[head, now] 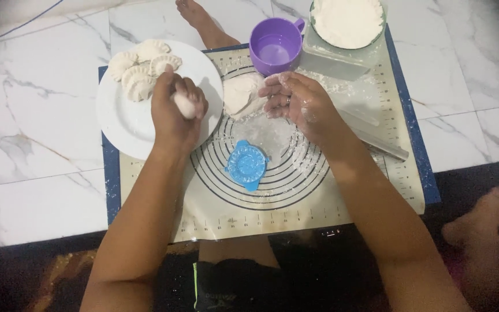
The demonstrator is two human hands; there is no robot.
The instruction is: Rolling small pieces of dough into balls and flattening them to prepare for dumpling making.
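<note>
Marbled floor, ringed baking mat (319,202); left hand (174,112) fingers around smooth dough ball (185,106); right hand (301,104) fingers spread, floury.

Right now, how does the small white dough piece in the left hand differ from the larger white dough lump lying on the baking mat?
The small dough piece is gripped in the left hand, held over the white plate; the larger dough lump lies on the baking mat, with the floury right hand at its edge. The piece is a compact nub; the lump is broad and irregular. Both are white, unshaped dough.
</note>
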